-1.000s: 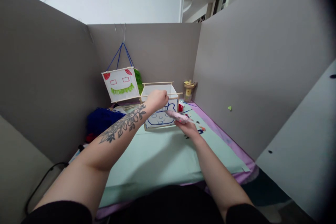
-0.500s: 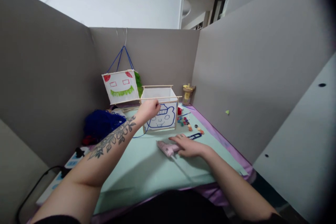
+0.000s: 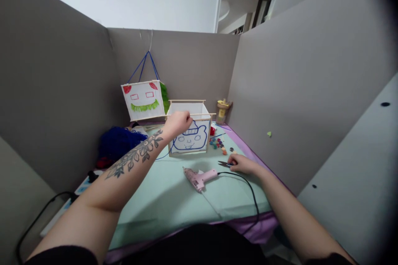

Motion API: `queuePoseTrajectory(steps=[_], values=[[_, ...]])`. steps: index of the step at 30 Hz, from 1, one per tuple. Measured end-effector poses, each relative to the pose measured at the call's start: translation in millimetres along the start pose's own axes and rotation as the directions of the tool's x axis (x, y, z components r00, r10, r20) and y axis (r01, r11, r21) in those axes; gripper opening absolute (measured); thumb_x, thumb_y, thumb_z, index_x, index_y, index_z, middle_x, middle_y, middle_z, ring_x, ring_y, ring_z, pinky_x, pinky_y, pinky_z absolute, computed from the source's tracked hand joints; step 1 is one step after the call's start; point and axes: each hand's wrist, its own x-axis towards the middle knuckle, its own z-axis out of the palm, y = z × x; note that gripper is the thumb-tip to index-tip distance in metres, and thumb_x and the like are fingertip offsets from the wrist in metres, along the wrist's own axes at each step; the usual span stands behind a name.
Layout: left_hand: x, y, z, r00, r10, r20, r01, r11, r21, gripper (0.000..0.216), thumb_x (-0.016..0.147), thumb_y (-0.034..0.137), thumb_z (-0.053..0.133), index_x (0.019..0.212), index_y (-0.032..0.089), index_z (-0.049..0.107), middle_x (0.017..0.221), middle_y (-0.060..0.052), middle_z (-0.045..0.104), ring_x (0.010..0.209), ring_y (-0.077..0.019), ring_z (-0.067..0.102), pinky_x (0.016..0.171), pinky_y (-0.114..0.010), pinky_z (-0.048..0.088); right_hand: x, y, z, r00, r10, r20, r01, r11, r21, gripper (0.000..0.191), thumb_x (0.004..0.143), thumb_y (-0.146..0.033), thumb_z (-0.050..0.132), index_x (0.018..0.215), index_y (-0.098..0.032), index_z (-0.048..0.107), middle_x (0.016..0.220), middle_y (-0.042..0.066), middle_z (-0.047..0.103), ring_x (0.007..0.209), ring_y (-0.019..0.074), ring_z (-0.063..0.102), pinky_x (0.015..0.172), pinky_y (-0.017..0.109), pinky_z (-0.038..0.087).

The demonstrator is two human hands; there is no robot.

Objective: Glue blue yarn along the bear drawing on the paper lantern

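Observation:
My left hand [image 3: 178, 124] is closed at the top front edge of a white paper box [image 3: 203, 149] framed with thin wooden sticks. A blue yarn [image 3: 164, 157] rises from the table behind my wrist toward these fingers; the pinch itself is hidden. On the box's front is a blue line drawing of a face with a hat. My right hand [image 3: 244, 163] is closed on small snips [image 3: 224, 164], their blades pointing left, close to the table. Left of it lies a pink hot glue gun [image 3: 200, 178] on its side, with a glue stick poking out and a black cord.
A decorated box [image 3: 144, 99] hangs by blue strings at the back left. Blue yarn bundles [image 3: 120, 145] and a power strip [image 3: 79, 190] lie left. Small colored pompoms [image 3: 217, 143] and a yellow-topped cup [image 3: 222, 109] stand right. Grey panels [image 3: 295, 78] enclose the table.
My right hand has moved right, off the glue gun, and has taken hold of the snips. The left hand stays at the box edge, nearly unmoved.

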Motion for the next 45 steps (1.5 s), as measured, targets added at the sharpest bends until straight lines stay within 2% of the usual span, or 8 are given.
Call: queuePoseTrajectory(steps=[4, 7, 12, 14, 18, 21, 29, 45], values=[[-1.3, 1.0, 0.2, 1.000, 0.006, -0.006, -0.006, 1.000, 0.001, 0.030, 0.088, 0.032, 0.042, 0.085, 0.016, 0.067, 0.080, -0.009, 0.069, 0.077, -0.0206, 0.061, 0.070, -0.028, 0.044, -1.9, 6.9, 1.1, 0.993, -0.046, -0.107, 0.044, 0.999, -0.018, 0.008, 0.073, -0.023, 0.060, 0.077, -0.016, 0.061, 0.083, 0.004, 0.062, 0.075, 0.0167, 0.055, 0.068, 0.026, 0.041], [-1.5, 0.3, 1.5, 1.000, 0.006, -0.007, -0.006, 1.000, -0.002, 0.030, 0.087, 0.032, 0.042, 0.085, 0.016, 0.067, 0.081, -0.010, 0.069, 0.077, -0.0212, 0.061, 0.070, -0.029, 0.044, -4.5, 3.4, 4.1, 0.966, -0.120, -0.227, 0.084, 0.983, -0.162, 0.018, 0.084, -0.025, 0.046, 0.074, -0.016, 0.058, 0.087, 0.009, 0.063, 0.080, 0.0189, 0.056, 0.073, 0.028, 0.041], [0.7, -1.3, 2.9, 1.000, -0.002, -0.005, 0.002, 1.000, -0.022, 0.030, 0.087, 0.032, 0.043, 0.082, 0.016, 0.067, 0.080, -0.010, 0.069, 0.076, -0.0211, 0.061, 0.070, -0.029, 0.044, -3.3, -26.3, -2.9, 0.923, -0.017, -0.385, 0.014, 1.000, -0.012, 0.031, 0.094, -0.032, 0.030, 0.104, -0.018, 0.055, 0.076, 0.005, 0.067, 0.067, 0.0185, 0.060, 0.065, 0.028, 0.041], [1.0, -1.2, 2.1, 1.000, -0.005, -0.007, 0.005, 1.000, -0.030, 0.030, 0.086, 0.032, 0.043, 0.081, 0.016, 0.067, 0.079, -0.010, 0.069, 0.075, -0.0206, 0.060, 0.069, -0.028, 0.044, 0.9, -48.2, -8.9, 0.901, -0.037, -0.431, 0.033, 0.999, -0.015, 0.034, 0.094, -0.030, 0.031, 0.118, -0.019, 0.052, 0.084, 0.005, 0.070, 0.070, 0.0191, 0.062, 0.064, 0.028, 0.041], [-1.4, -1.0, 0.4, 1.000, -0.019, 0.002, 0.019, 0.999, -0.048, 0.027, 0.083, 0.028, 0.043, 0.080, 0.016, 0.067, 0.077, -0.009, 0.069, 0.072, -0.0191, 0.059, 0.067, -0.027, 0.042, 12.1, -95.7, -14.3, 0.785, -0.155, -0.600, 0.048, 0.981, -0.191, 0.036, 0.093, -0.033, 0.037, 0.119, -0.022, 0.060, 0.106, 0.007, 0.070, 0.089, 0.0226, 0.063, 0.068, 0.029, 0.041], [-4.9, -1.8, 0.8, 1.000, -0.001, 0.015, 0.002, 0.997, -0.079, 0.025, 0.080, 0.026, 0.044, 0.076, 0.016, 0.067, 0.073, -0.008, 0.068, 0.067, -0.0179, 0.057, 0.064, -0.026, 0.041, 21.0, -119.2, -11.2, 0.703, -0.188, -0.686, 0.022, 0.970, -0.244, 0.035, 0.090, -0.040, 0.047, 0.111, -0.020, 0.067, 0.105, 0.008, 0.071, 0.090, 0.0237, 0.063, 0.071, 0.029, 0.040], [-10.3, -1.5, 2.6, 0.991, 0.062, 0.122, -0.044, 0.989, -0.143, 0.022, 0.073, 0.025, 0.047, 0.066, 0.016, 0.065, 0.064, -0.004, 0.065, 0.060, -0.0151, 0.052, 0.056, -0.025, 0.035, 43.2, -127.3, -5.0, 0.657, -0.218, -0.721, 0.010, 0.960, -0.281, 0.039, 0.091, -0.044, 0.047, 0.107, -0.017, 0.070, 0.092, 0.011, 0.072, 0.083, 0.0231, 0.061, 0.071, 0.029, 0.037], [-14.2, -1.4, 1.5, 0.979, 0.097, 0.181, -0.060, 0.978, -0.199, 0.020, 0.073, 0.027, 0.049, 0.063, 0.016, 0.063, 0.057, -0.001, 0.059, 0.056, -0.0133, 0.049, 0.054, -0.025, 0.032, 56.4, -128.7, -2.0, 0.663, -0.277, -0.696, 0.028, 0.938, -0.346, 0.042, 0.096, -0.042, 0.038, 0.110, -0.016, 0.068, 0.094, 0.013, 0.070, 0.089, 0.0238, 0.058, 0.070, 0.028, 0.035]])
